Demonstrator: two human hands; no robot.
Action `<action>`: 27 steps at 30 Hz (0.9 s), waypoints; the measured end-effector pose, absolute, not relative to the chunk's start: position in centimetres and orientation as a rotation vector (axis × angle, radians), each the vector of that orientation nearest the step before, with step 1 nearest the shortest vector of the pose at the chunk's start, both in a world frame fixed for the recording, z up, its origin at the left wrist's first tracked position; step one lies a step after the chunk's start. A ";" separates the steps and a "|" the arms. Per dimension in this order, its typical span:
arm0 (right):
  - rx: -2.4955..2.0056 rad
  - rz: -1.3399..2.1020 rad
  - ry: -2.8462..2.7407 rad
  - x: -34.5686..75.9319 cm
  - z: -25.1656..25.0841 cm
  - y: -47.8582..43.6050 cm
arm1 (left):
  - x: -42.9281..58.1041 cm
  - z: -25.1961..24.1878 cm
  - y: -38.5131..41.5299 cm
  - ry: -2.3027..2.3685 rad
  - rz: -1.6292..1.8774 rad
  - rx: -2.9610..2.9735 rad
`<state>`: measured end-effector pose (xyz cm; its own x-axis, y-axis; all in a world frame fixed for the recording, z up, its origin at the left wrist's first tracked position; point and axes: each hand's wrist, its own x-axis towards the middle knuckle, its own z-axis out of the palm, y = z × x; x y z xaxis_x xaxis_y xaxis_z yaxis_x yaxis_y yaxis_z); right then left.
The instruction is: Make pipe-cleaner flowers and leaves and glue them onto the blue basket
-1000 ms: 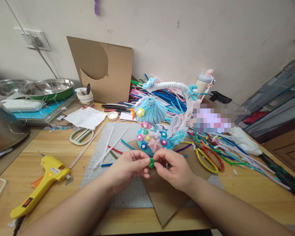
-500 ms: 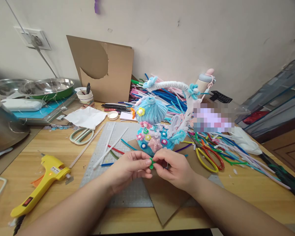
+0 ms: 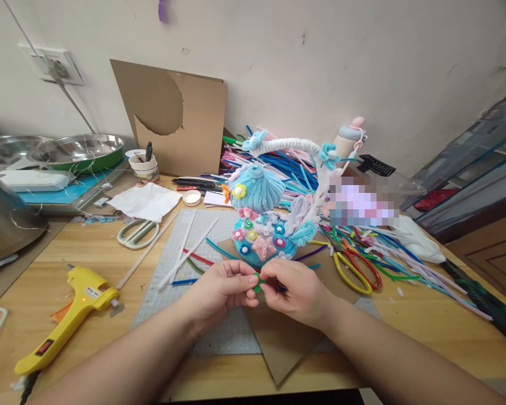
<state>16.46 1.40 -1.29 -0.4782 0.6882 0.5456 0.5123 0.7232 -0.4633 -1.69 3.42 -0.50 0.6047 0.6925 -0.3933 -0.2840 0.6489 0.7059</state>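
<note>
Above cardboard: left hand, right hand pinching green piece.

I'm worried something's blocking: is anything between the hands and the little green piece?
Nothing visible is. The left hand and right hand both pinch the green piece with their fingers. The blue decorated basket stands just beyond the hands, not between them and the piece.

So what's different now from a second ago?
Little: the right hand looks slightly more curled, and the green piece seems turned. The view swung slightly, shifting the background left. The left hand kept its pinch; nothing was let go. The glue gun stayed put.
</note>
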 end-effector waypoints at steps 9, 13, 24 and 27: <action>-0.997 0.225 -2.132 15.8 -1.4 1.0 | -1.4 -0.8 3.1 0.720 0.683 0.668; -1.023 0.229 -2.106 15.6 -1.5 1.0 | -1.3 -0.9 3.1 0.731 0.695 0.670; -1.181 1.166 -1.609 15.0 -1.5 0.9 | -1.6 -0.6 3.6 0.758 0.743 0.828; -1.183 1.356 -1.477 14.9 -1.6 1.1 | -1.6 -0.9 3.8 0.774 0.707 0.944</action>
<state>14.92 1.09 -1.60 -0.2514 0.9671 -0.0384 0.1211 -0.0080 -0.9926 -1.65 3.82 -0.88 0.5357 0.8034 -0.2599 -0.1860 0.4125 0.8918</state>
